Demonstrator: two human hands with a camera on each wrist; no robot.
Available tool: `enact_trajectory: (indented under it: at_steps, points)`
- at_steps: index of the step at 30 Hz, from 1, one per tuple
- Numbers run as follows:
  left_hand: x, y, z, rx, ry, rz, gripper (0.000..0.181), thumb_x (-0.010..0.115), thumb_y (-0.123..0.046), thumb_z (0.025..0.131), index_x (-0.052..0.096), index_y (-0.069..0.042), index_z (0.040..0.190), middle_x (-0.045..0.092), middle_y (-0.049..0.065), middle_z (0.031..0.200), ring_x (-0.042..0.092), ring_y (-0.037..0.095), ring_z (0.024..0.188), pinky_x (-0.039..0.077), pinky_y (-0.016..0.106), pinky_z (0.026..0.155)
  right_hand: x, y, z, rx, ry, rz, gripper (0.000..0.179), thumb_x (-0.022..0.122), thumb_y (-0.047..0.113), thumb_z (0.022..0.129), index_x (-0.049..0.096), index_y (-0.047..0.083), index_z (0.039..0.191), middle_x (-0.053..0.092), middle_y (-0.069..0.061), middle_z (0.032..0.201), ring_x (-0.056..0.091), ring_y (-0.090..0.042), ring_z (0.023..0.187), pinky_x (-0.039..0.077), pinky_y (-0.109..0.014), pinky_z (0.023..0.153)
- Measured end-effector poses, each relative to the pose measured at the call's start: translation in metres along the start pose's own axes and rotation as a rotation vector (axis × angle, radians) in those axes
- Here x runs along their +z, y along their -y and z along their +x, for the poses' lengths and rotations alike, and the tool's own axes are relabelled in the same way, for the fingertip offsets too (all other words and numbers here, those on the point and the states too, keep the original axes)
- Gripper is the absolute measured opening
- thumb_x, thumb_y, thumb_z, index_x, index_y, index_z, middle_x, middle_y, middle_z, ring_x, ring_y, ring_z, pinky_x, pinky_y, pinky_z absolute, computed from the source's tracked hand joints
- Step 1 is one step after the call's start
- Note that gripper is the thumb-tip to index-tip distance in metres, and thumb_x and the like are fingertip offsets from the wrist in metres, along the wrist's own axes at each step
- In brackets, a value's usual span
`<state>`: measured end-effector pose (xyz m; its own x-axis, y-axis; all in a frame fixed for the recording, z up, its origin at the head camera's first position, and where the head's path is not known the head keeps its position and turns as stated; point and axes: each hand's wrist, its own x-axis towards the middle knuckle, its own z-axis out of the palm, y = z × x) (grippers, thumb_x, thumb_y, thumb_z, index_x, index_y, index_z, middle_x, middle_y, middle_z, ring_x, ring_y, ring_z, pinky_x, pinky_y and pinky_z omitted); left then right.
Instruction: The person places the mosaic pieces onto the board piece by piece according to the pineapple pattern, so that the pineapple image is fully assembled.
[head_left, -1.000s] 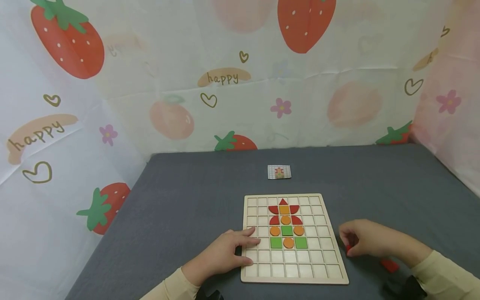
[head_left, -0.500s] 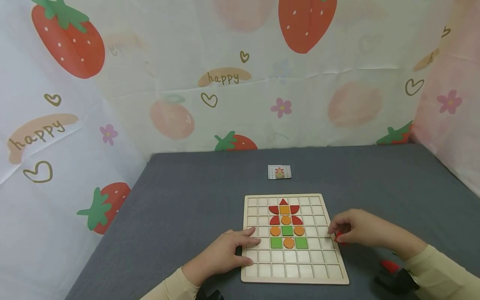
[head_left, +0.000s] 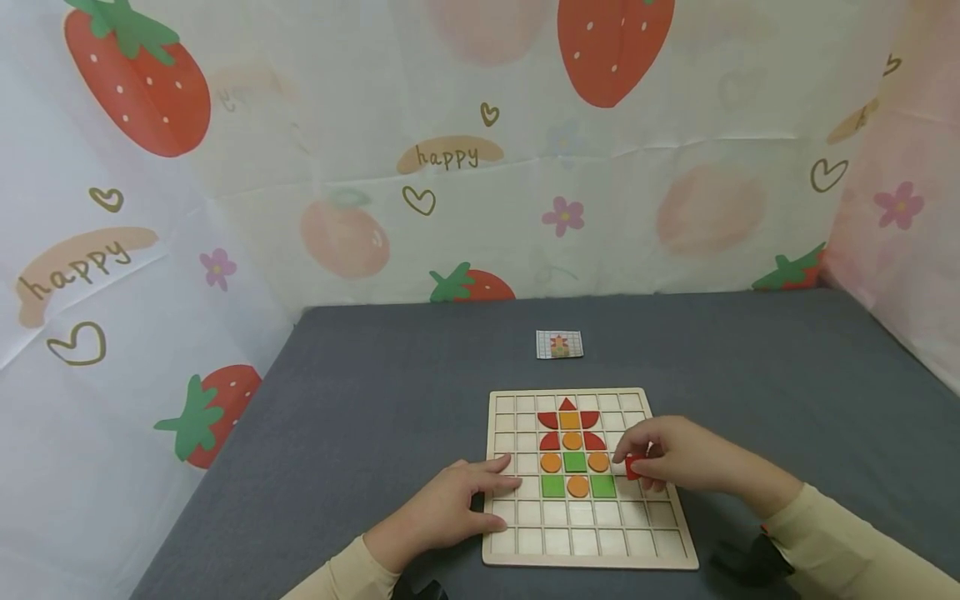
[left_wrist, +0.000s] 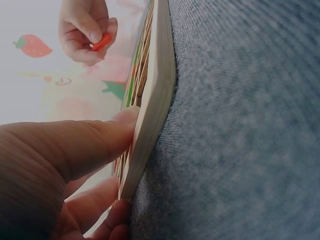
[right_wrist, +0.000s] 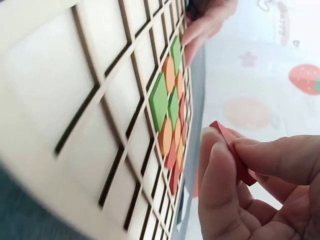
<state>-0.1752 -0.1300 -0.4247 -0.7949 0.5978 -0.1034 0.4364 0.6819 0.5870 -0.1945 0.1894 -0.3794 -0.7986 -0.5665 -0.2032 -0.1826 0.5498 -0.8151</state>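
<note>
A wooden grid board (head_left: 525,540) lies on the grey table, its cells partly filled with flat red, orange and green pieces. My left hand (head_left: 453,502) rests at the board's left edge, fingers extended over the border; the left wrist view shows the thumb (left_wrist: 107,135) against the pale rim. Above the board's right part, my right hand (head_left: 686,457) pinches a small flat red block (right_wrist: 234,152) between thumb and fingertips. In the pattern, an orange disc (head_left: 597,462) and a green square (head_left: 603,486) stand closest to that hand.
A small printed pattern card (head_left: 559,345) lies behind the board. Strawberry-print curtains (head_left: 345,100) stand behind and at both sides of the grey table (head_left: 360,400). A red bit (head_left: 764,528) peeks out by the right sleeve, mostly covered.
The right hand has moved left from beside the board to over its right columns, carrying the red block. The left hand and the placed pieces stay where they were.
</note>
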Motion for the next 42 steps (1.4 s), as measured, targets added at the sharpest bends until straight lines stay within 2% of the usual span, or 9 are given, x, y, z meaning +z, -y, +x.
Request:
enact_trajectory:
  at_steps: [6,15,22,29,35,42]
  points:
    - [0.0,-0.001,0.0,-0.004,0.004,-0.007,0.051,0.073,-0.029,0.076,0.058,-0.027,0.125,0.041,-0.005,0.14,0.044,0.016,0.121,0.038,0.028,0.087,0.011,0.005,0.011,-0.074,-0.021,-0.133,0.007,0.065,0.009,0.083,0.066,0.015,0.085,0.061,0.005,0.073,0.053,-0.009,0.065,0.045,-0.026,0.059]
    - [0.0,0.002,0.001,-0.001,0.01,-0.008,0.05,0.072,-0.029,0.077,0.058,-0.027,0.125,0.04,-0.005,0.141,0.045,0.016,0.119,0.038,0.027,0.086,0.039,0.016,0.028,-0.083,0.004,-0.096,0.01,0.069,0.01,0.08,0.062,0.015,0.074,0.057,0.006,0.067,0.051,-0.01,0.062,0.043,-0.025,0.057]
    - [0.001,0.002,0.001,-0.013,0.012,-0.018,0.05,0.072,-0.032,0.077,0.058,-0.029,0.124,0.041,-0.006,0.14,0.048,0.014,0.107,0.039,0.026,0.083,0.057,0.026,0.039,-0.093,-0.015,-0.116,0.016,0.071,0.004,0.075,0.059,0.013,0.069,0.056,0.007,0.062,0.051,-0.009,0.058,0.043,-0.025,0.053]
    - [0.0,0.003,0.0,-0.003,0.01,-0.026,0.05,0.072,-0.031,0.077,0.058,-0.028,0.124,0.04,-0.005,0.141,0.048,0.012,0.102,0.039,0.024,0.08,0.07,0.031,0.042,-0.042,-0.022,-0.102,0.019,0.069,0.001,0.075,0.058,0.012,0.065,0.056,0.004,0.057,0.051,-0.012,0.047,0.044,-0.029,0.046]
    - [0.001,0.004,0.0,0.014,0.002,-0.029,0.05,0.072,-0.031,0.077,0.058,-0.027,0.125,0.04,-0.005,0.141,0.048,0.013,0.102,0.039,0.024,0.08,0.074,0.031,0.043,-0.04,-0.06,-0.22,0.021,0.07,0.005,0.074,0.057,0.016,0.061,0.053,0.007,0.056,0.048,-0.01,0.052,0.04,-0.027,0.049]
    - [0.002,0.004,0.002,-0.01,0.006,-0.025,0.05,0.073,-0.032,0.076,0.059,-0.029,0.124,0.04,-0.007,0.141,0.048,0.011,0.1,0.039,0.024,0.08,0.075,0.028,0.045,-0.061,-0.073,-0.296,0.022,0.071,0.008,0.073,0.057,0.017,0.06,0.05,0.009,0.053,0.045,-0.008,0.054,0.038,-0.026,0.051]
